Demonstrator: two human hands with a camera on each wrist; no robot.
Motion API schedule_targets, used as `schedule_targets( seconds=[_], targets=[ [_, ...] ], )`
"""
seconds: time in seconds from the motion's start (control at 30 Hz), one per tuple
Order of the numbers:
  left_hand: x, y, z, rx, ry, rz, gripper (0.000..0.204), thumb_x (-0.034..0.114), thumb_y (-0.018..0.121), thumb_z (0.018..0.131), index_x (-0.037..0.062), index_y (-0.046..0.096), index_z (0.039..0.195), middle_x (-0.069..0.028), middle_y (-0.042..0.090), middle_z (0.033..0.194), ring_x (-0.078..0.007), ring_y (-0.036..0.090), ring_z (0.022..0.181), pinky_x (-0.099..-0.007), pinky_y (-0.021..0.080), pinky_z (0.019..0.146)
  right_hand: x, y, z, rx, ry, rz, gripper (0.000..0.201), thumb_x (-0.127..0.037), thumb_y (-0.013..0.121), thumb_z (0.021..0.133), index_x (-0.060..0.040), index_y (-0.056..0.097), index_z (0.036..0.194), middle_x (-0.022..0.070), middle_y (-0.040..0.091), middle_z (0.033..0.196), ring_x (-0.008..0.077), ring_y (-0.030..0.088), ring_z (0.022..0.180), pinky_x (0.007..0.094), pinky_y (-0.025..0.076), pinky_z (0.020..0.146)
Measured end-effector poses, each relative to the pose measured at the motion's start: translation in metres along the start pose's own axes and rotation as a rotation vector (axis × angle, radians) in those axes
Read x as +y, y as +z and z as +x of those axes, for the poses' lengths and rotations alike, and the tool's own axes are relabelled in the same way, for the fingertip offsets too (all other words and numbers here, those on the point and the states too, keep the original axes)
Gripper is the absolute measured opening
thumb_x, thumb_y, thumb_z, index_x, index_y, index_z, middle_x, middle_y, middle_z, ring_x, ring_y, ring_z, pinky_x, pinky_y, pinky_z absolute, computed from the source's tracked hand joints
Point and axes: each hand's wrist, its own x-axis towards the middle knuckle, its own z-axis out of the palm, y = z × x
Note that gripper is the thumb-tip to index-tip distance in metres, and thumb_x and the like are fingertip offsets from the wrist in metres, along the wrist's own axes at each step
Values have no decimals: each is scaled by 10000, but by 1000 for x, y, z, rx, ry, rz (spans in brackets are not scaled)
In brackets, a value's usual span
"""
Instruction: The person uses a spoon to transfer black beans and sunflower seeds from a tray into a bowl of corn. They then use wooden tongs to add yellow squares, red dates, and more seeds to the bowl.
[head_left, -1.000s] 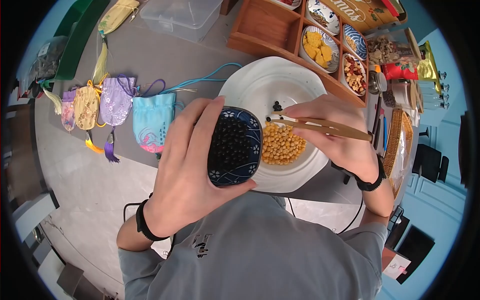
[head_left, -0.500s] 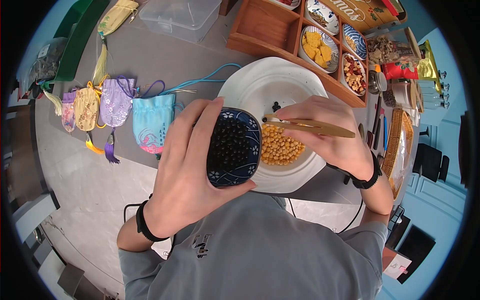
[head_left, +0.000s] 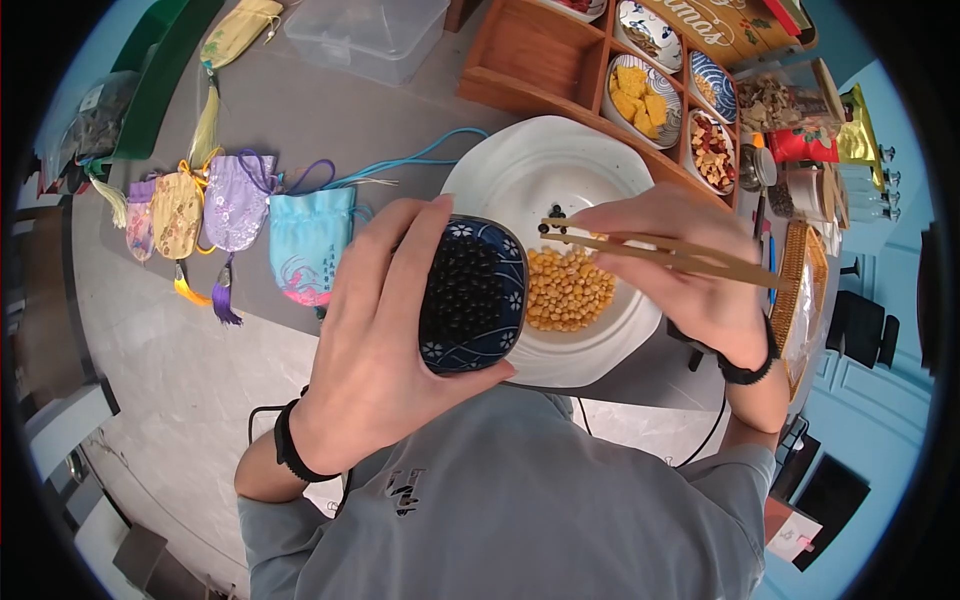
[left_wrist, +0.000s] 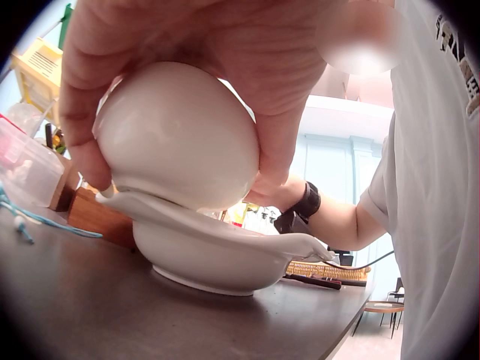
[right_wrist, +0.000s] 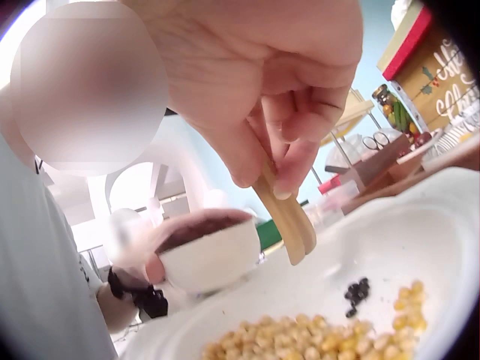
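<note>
My left hand (head_left: pixel 370 330) grips a small bowl (head_left: pixel 511 285) with a dark blue flowered inside and holds it tilted at the large bowl's left rim. Black beans (head_left: pixel 458 290) fill it; its plain white outside (left_wrist: pixel 176 135) shows in the left wrist view. In my right hand (head_left: pixel 680 265) are wooden tweezers (head_left: pixel 690 262), pinched between thumb and fingers, tips low over the large white bowl (head_left: pixel 625 350). Dark beans show at the tips in the head view. Yellow corn kernels (head_left: pixel 570 290) lie in the large bowl, with a few black beans (right_wrist: pixel 358 292) beside them.
A wooden divided tray (head_left: pixel 535 55) with small filled dishes stands behind the large bowl. Brocade pouches (head_left: pixel 310 245) lie to the left, a clear plastic box (head_left: pixel 365 40) behind them. Jars (head_left: pixel 800 190) and a wicker basket (head_left: pixel 800 290) stand at the right.
My right hand with the tweezers shifted left, then back to the right, its tips staying over the large bowl. My left hand keeps the small bowl nearly still.
</note>
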Motion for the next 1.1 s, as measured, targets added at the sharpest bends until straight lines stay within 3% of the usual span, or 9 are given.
schedule_targets(
  seconds=[0.2, 0.37, 0.47, 0.63, 0.77, 0.87, 1.1],
  targets=[
    [1, -1, 1, -6, 8, -18, 1163, 155, 988, 497, 1, 399, 1488, -208, 436, 1418, -407, 486, 1275, -479, 442, 1052, -36, -16, 14, -111, -235, 8, 312, -126, 867, 737, -14, 715, 986, 145, 781, 953, 246, 736, 796, 348, 544, 672],
    [1, -1, 1, 0, 22, -21, 1160, 153, 986, 498, -2, 398, 1487, -204, 441, 1415, -402, 489, 1273, -479, 442, 1050, -42, -5, 9, -55, -176, 70, 321, -127, 876, 714, -16, 723, 974, 162, 780, 935, 252, 727, 746, 354, 545, 688],
    [-1, 1, 0, 9, 10, -13, 1208, 173, 1003, 458, 44, 412, 1503, -187, 437, 1454, -385, 479, 1333, -459, 437, 1086, -29, -14, 10, -81, -245, 191, 306, -127, 875, 720, 5, 730, 955, 163, 778, 916, 262, 729, 756, 356, 548, 696],
    [1, 0, 1, 1, 22, -17, 1158, 156, 985, 499, -2, 398, 1485, -211, 439, 1420, -408, 487, 1275, -485, 439, 1052, -26, -33, -6, 37, 30, -82, 222, -65, 811, 817, 40, 738, 998, 173, 766, 934, 258, 730, 849, 356, 563, 761],
    [0, 0, 1, -4, 8, -28, 1158, 158, 986, 500, 1, 400, 1486, -217, 439, 1421, -415, 487, 1276, -489, 440, 1054, 2, -21, -16, -23, 146, -89, 218, -52, 809, 816, -21, 756, 1025, 97, 759, 932, 223, 678, 775, 337, 524, 694],
    [-1, 1, 0, 7, -1, -6, 1219, 180, 1009, 444, 41, 413, 1499, -192, 430, 1452, -383, 495, 1318, -452, 456, 1075, 11, -10, -20, -32, 100, -46, 222, -43, 803, 818, -27, 751, 1034, 81, 756, 938, 237, 669, 770, 340, 517, 694],
    [1, 0, 0, -8, -3, -25, 1161, 166, 990, 503, 9, 400, 1490, -219, 441, 1418, -418, 489, 1278, -488, 444, 1057, 17, 0, -18, -64, 85, -26, 233, -39, 792, 821, -32, 737, 1048, 94, 753, 950, 255, 677, 792, 352, 520, 707]
  ],
)
